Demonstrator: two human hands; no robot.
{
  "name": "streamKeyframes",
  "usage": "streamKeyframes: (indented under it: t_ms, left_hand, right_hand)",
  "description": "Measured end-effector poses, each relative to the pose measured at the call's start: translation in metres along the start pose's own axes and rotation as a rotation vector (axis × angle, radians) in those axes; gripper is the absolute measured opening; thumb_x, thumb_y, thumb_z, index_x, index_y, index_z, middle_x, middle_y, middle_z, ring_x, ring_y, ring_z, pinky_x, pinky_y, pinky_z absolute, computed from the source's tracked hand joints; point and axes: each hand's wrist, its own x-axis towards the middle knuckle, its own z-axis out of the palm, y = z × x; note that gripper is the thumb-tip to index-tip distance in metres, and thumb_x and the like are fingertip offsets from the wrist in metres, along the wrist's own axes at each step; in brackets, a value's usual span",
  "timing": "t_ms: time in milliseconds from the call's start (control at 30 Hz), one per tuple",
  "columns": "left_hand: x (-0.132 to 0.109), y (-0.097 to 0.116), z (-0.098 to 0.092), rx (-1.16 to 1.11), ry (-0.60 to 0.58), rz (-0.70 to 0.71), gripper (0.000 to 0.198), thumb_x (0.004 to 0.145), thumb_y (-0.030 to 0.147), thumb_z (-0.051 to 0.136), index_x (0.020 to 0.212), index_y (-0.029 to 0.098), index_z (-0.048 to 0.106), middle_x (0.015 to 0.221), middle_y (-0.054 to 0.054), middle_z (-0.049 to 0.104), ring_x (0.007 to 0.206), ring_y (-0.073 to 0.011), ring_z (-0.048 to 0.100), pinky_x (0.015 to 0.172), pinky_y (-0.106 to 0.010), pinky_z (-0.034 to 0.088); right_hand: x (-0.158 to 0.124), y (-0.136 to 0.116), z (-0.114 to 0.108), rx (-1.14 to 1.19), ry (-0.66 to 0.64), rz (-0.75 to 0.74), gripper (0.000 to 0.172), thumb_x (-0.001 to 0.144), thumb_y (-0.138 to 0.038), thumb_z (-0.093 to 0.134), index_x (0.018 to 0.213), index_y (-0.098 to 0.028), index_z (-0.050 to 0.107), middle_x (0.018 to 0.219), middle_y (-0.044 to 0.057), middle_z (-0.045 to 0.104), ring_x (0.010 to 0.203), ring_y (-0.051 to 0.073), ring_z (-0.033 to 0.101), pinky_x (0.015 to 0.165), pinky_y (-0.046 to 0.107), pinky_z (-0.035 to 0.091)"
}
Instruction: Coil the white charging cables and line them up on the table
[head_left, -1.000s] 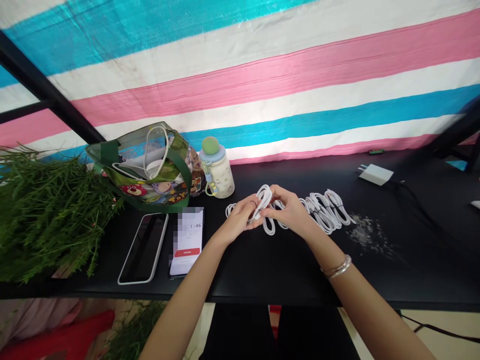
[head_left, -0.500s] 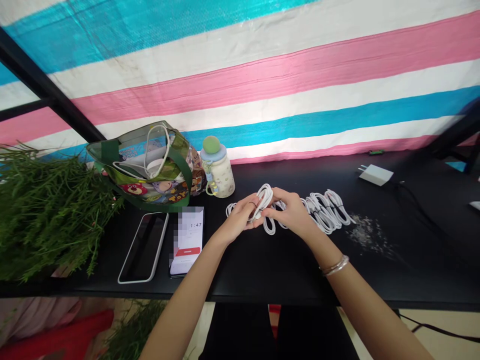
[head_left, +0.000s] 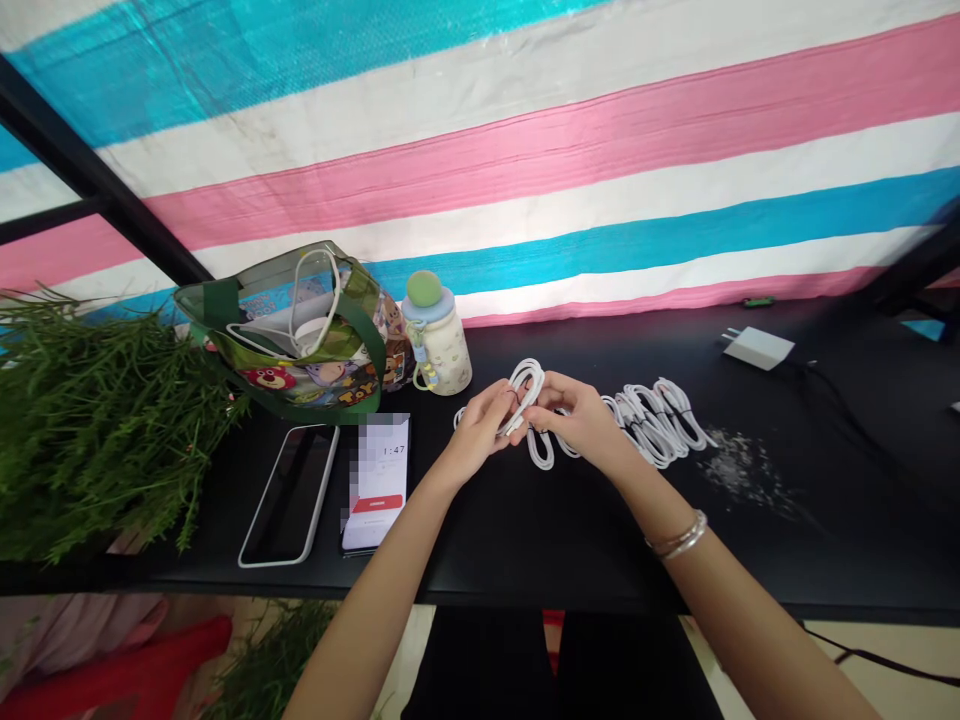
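A coiled white cable (head_left: 528, 378) is held up over the black table, with a thin dark tie across its loops. My left hand (head_left: 480, 428) is closed around the coil's lower left side. From the right, my right hand (head_left: 576, 415) pinches at the same coil with thumb and fingers, partly hiding it. Under and behind my hands lie more white cable loops (head_left: 541, 455). To the right, a row of coiled white cables (head_left: 652, 425) bound with dark ties rests on the table.
Left on the table (head_left: 525, 560) are a white-rimmed phone (head_left: 289, 495), a lit phone (head_left: 382, 480), a clear bag (head_left: 300, 340), a bottle (head_left: 439, 345) and green foliage (head_left: 97, 430). A white charger (head_left: 757, 347) and pale scraps (head_left: 746, 475) lie right.
The held coil has tilted slightly, and the dark tie across it shows more clearly. My fingers have shifted a little on it. The view has moved slightly.
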Motion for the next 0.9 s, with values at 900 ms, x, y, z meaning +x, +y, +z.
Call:
streamKeyframes:
  t_ms: [900]
  left_hand:
    - [0.003, -0.007, -0.003, 0.03, 0.025, 0.023, 0.046, 0.081, 0.047, 0.053, 0.12, 0.022, 0.05, 0.062, 0.006, 0.044, 0.047, -0.0058, 0.035, 0.042, -0.016, 0.022]
  right_hand:
    - [0.002, 0.015, 0.009, 0.261, -0.11, -0.14, 0.044, 0.073, -0.058, 0.065, 0.088, -0.024, 0.041, 0.07, -0.005, 0.059, 0.056, 0.012, 0.063, 0.059, 0.029, 0.051]
